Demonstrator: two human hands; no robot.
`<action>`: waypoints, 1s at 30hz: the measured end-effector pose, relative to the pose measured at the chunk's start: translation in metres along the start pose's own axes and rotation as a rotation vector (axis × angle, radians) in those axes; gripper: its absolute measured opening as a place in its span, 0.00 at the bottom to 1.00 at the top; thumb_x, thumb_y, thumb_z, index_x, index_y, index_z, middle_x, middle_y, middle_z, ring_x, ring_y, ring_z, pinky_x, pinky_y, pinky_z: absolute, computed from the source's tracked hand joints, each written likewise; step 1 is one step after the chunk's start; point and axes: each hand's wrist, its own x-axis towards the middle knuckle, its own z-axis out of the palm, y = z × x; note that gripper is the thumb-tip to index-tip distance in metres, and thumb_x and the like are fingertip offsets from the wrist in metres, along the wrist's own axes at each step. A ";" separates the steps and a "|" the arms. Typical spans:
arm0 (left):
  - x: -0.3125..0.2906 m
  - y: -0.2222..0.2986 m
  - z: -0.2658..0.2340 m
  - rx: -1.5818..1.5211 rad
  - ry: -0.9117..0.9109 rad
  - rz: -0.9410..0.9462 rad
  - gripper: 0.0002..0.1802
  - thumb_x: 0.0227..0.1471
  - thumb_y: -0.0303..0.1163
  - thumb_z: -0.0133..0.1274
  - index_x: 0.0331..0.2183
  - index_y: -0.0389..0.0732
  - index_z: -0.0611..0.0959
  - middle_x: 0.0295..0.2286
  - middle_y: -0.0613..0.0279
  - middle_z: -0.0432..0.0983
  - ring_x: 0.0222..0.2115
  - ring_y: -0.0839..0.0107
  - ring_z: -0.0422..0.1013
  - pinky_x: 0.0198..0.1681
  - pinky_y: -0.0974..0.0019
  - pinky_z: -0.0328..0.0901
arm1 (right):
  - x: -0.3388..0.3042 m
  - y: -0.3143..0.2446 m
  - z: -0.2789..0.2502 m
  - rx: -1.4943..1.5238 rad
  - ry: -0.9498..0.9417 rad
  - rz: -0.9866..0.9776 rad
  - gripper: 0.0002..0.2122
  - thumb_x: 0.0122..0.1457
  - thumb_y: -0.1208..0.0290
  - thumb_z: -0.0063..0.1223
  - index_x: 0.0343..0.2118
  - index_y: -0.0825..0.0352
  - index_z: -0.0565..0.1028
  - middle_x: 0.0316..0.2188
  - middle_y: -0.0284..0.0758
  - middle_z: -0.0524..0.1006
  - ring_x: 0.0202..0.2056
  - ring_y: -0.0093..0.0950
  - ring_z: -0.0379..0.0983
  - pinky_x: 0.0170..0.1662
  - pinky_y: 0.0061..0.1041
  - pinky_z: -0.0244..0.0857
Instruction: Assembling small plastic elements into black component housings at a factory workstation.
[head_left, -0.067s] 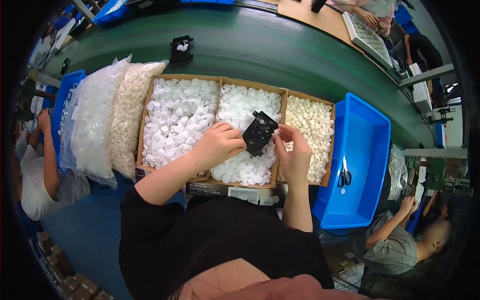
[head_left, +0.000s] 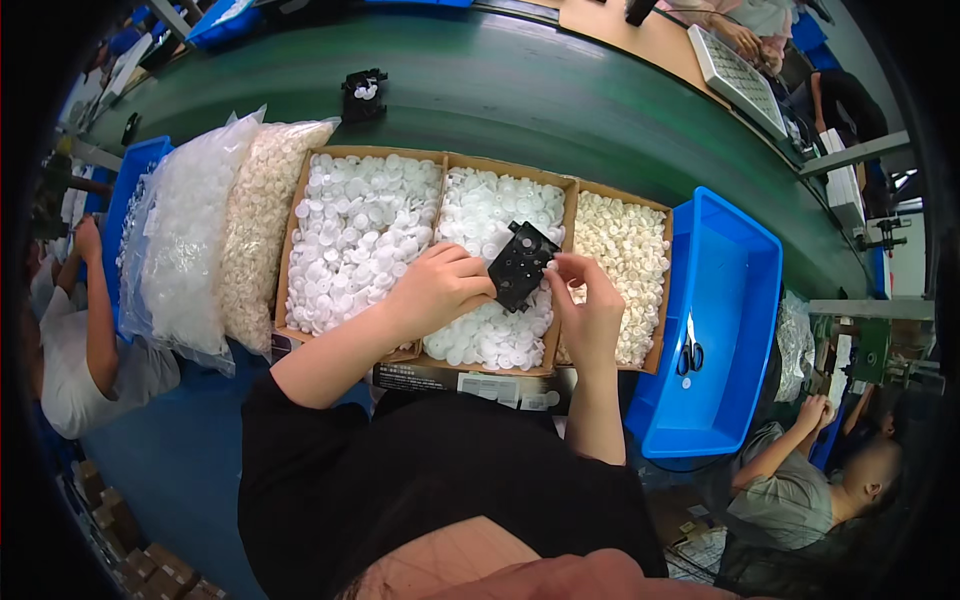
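A black plastic housing (head_left: 521,268) with small holes and tabs is held tilted over the middle section of a cardboard box. My left hand (head_left: 446,290) grips its left edge. At its right edge, my right hand (head_left: 588,300) pinches a small pale part (head_left: 551,266) against the housing; its exact shape is too small to tell. Below lie white plastic gears (head_left: 490,335) in the middle section. Larger white round pieces (head_left: 360,235) fill the left section, and small cream-coloured pieces (head_left: 625,250) fill the right one.
A blue bin (head_left: 725,330) holding scissors (head_left: 690,350) stands right of the box. Full clear bags (head_left: 190,235) lie at left. Beyond, on the green conveyor belt (head_left: 520,100), sits another black housing (head_left: 363,95). Other people work at both sides and at the far right.
Hardly anything differs. The housing, both hands and the box appear shifted very slightly to the right in the picture.
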 end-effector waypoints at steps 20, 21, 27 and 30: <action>-0.004 -0.006 -0.001 -0.003 0.038 0.020 0.06 0.46 0.34 0.69 0.29 0.50 0.87 0.29 0.73 0.77 0.36 0.67 0.74 0.47 0.61 0.68 | -0.006 0.006 0.016 -0.140 -0.021 -0.123 0.07 0.55 0.73 0.69 0.36 0.62 0.82 0.35 0.31 0.81 0.37 0.31 0.75 0.43 0.32 0.62; -0.004 -0.007 -0.001 0.001 0.038 0.021 0.06 0.46 0.34 0.69 0.29 0.49 0.87 0.29 0.72 0.77 0.36 0.67 0.74 0.47 0.61 0.68 | -0.003 0.003 0.016 -0.238 -0.002 -0.156 0.07 0.55 0.72 0.70 0.36 0.61 0.82 0.35 0.31 0.80 0.37 0.31 0.75 0.42 0.33 0.62; -0.003 -0.003 -0.001 0.038 0.091 0.002 0.06 0.45 0.33 0.69 0.29 0.49 0.87 0.29 0.70 0.78 0.36 0.66 0.74 0.47 0.61 0.68 | -0.019 -0.027 0.011 -0.296 -0.014 -0.188 0.08 0.53 0.68 0.71 0.33 0.60 0.81 0.33 0.28 0.77 0.38 0.32 0.73 0.44 0.34 0.61; -0.002 -0.007 -0.004 -0.121 0.071 -0.066 0.06 0.49 0.33 0.66 0.32 0.48 0.87 0.31 0.67 0.79 0.36 0.64 0.76 0.45 0.61 0.69 | -0.030 -0.042 0.021 -0.225 -0.319 -0.353 0.07 0.53 0.69 0.70 0.33 0.59 0.81 0.33 0.27 0.76 0.38 0.31 0.72 0.45 0.33 0.61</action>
